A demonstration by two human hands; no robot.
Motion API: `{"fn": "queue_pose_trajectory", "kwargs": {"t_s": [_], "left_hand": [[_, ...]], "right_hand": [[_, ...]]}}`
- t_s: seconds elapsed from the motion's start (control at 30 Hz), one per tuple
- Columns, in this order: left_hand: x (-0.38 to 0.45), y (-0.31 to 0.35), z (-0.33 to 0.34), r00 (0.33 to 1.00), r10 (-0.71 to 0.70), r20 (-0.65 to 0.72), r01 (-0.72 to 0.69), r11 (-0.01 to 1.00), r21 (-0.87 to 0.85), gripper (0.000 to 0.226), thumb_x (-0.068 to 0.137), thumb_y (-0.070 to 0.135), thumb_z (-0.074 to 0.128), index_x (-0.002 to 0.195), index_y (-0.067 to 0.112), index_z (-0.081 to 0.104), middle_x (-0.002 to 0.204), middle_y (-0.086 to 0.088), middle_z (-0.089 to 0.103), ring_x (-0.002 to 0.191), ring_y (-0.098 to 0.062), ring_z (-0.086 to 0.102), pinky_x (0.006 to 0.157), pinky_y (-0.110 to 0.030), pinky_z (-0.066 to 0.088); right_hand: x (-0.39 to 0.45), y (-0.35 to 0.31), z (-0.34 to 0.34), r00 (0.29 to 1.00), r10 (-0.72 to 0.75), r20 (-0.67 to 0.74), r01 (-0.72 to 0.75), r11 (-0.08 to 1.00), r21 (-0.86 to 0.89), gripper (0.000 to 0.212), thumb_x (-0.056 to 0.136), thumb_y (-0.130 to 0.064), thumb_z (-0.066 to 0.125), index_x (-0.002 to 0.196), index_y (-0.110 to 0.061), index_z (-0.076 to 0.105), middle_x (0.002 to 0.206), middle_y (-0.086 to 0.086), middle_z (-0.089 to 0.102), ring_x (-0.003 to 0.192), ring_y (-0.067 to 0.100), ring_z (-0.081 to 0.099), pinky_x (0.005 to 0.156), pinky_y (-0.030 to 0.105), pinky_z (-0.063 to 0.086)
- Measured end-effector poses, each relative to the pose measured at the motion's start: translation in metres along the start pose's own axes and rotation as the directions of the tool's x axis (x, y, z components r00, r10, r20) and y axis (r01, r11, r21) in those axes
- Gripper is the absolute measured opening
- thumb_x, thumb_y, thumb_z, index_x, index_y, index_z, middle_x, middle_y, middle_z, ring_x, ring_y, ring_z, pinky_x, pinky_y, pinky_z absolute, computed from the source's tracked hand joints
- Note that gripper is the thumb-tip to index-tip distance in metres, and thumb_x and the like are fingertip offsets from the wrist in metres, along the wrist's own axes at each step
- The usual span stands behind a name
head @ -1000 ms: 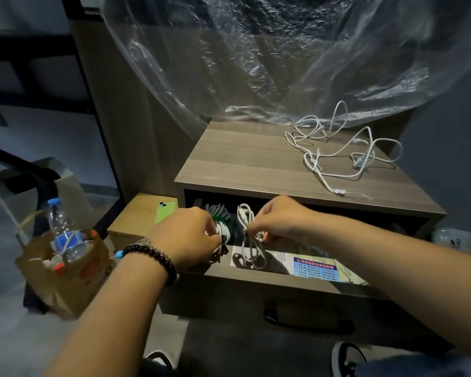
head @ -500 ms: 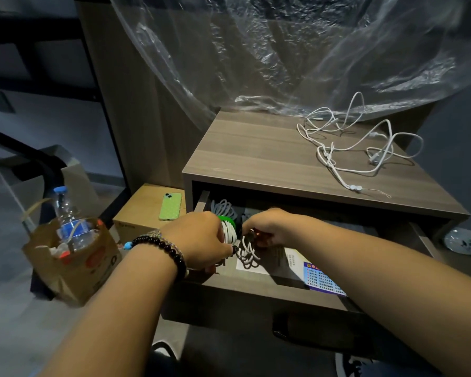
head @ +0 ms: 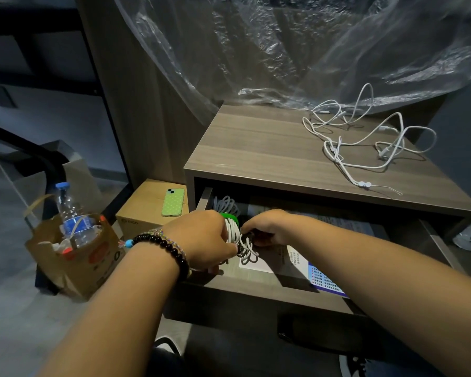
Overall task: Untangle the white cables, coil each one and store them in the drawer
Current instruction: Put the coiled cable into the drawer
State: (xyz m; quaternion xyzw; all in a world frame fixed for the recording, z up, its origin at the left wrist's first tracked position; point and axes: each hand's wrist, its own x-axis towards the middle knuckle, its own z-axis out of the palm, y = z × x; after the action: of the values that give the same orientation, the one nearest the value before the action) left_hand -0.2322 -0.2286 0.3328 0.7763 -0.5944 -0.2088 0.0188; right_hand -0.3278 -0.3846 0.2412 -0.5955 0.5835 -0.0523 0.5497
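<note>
- Dim room; wooden nightstand (head: 269, 148) standing under a clear plastic sheet (head: 283, 50), its drawer (head: 256, 291) pulled open.
- Tangled white cables (head: 365, 140): lying on the nightstand's top, toward its far right.
- Coiled white cable (head: 233, 231): sitting inside the drawer's left end, both hands meeting on it.
- Left hand (head: 201, 238): fingers curling around the coil.
- Right hand (head: 267, 225): fingers pinching the coil's loose loops.
- Green phone (head: 172, 201): resting on a cardboard box (head: 144, 205) beside the nightstand.
- Paper bag (head: 74, 257): holding a water bottle (head: 71, 213).
</note>
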Motion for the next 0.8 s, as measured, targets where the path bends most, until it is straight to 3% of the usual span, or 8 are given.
{"fn": "queue_pose_trajectory", "kwargs": {"t_s": [0.23, 0.37, 0.57, 0.67, 0.73, 0.8], "left_hand": [[0.0, 0.0, 0.001, 1.0, 0.009, 0.019, -0.008, 1.0, -0.013, 0.031, 0.093, 0.04, 0.054, 0.11, 0.017, 0.067, 0.096, 0.001, 0.071, 0.068, 0.0, 0.06, 0.069, -0.022, 0.053], [-0.001, -0.001, 0.002, 1.0, 0.008, 0.023, -0.007, 1.0, -0.019, 0.033, 0.093, 0.041, 0.054, 0.11, 0.016, 0.068, 0.093, 0.001, 0.071, 0.074, -0.004, 0.063, 0.073, -0.025, 0.055], [-0.004, 0.002, 0.001, 1.0, 0.022, 0.003, -0.022, 1.0, -0.011, 0.033, 0.093, 0.04, 0.053, 0.115, 0.017, 0.064, 0.097, 0.0, 0.071, 0.074, -0.002, 0.062, 0.074, -0.025, 0.055], [-0.006, 0.003, 0.002, 0.999, 0.038, -0.023, -0.039, 0.999, -0.037, 0.035, 0.093, 0.041, 0.054, 0.122, 0.022, 0.057, 0.104, 0.0, 0.07, 0.087, -0.007, 0.064, 0.082, -0.028, 0.054], [-0.007, 0.004, 0.002, 0.998, 0.053, -0.029, -0.055, 0.996, -0.067, 0.037, 0.093, 0.041, 0.055, 0.125, 0.024, 0.054, 0.108, 0.0, 0.069, 0.093, -0.008, 0.063, 0.084, -0.027, 0.053], [-0.007, 0.005, 0.003, 0.997, 0.072, -0.033, -0.075, 0.994, -0.08, 0.037, 0.093, 0.042, 0.054, 0.125, 0.024, 0.053, 0.103, 0.002, 0.069, 0.089, -0.006, 0.063, 0.083, -0.027, 0.052]], "right_hand": [[0.001, 0.003, 0.002, 1.0, -0.01, 0.013, 0.009, 0.999, 0.039, 0.014, 0.082, -0.009, 0.074, 0.081, -0.005, 0.06, 0.08, 0.01, 0.062, 0.068, 0.018, 0.061, 0.056, 0.025, 0.054], [0.002, 0.004, 0.001, 0.999, -0.011, 0.038, 0.008, 0.998, 0.059, 0.017, 0.082, -0.008, 0.074, 0.092, -0.003, 0.062, 0.091, 0.012, 0.064, 0.076, 0.02, 0.063, 0.056, 0.027, 0.054], [-0.002, 0.005, -0.003, 0.998, -0.032, 0.053, 0.027, 0.995, 0.093, 0.016, 0.085, -0.006, 0.071, 0.08, -0.003, 0.056, 0.08, 0.01, 0.057, 0.068, 0.018, 0.058, 0.054, 0.028, 0.056], [-0.008, 0.003, -0.01, 0.998, -0.041, 0.045, 0.037, 0.995, 0.096, 0.013, 0.087, -0.006, 0.068, 0.084, -0.002, 0.056, 0.085, 0.014, 0.059, 0.071, 0.021, 0.061, 0.062, 0.035, 0.058], [-0.017, 0.001, -0.018, 0.998, -0.055, 0.011, 0.055, 0.998, 0.036, 0.015, 0.088, -0.009, 0.068, 0.087, -0.002, 0.055, 0.089, 0.018, 0.061, 0.072, 0.025, 0.062, 0.065, 0.039, 0.06], [-0.032, 0.002, -0.032, 0.992, -0.115, -0.043, 0.106, 0.98, -0.169, 0.019, 0.087, -0.016, 0.068, 0.091, 0.0, 0.058, 0.088, 0.018, 0.064, 0.069, 0.025, 0.063, 0.063, 0.033, 0.058]]}}
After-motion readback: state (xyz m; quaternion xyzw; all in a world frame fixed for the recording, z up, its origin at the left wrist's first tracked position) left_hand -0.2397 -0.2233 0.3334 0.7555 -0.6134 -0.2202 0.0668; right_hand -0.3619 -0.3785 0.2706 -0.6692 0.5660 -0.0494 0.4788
